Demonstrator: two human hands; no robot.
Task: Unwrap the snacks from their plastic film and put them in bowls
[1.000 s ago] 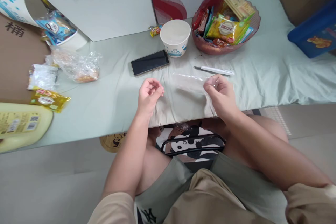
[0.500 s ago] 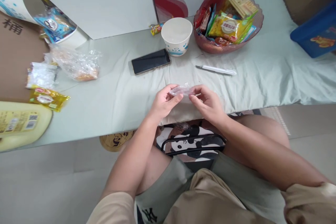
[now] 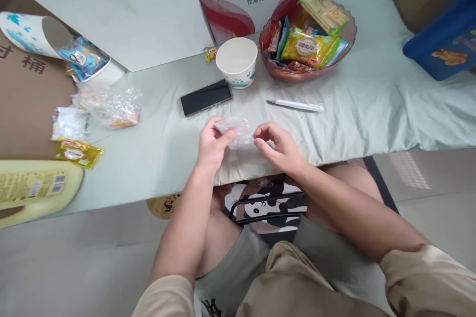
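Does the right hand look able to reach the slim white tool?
Probably yes: nothing visible stands between the right hand and the slim white tool, though whether its fingers touch the clear plastic is unclear.

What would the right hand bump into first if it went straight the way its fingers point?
Probably the clear plastic held by the left hand; the right hand is so close that I can't tell whether its fingertips already touch it.

Soft light, faint shadows — slight blur
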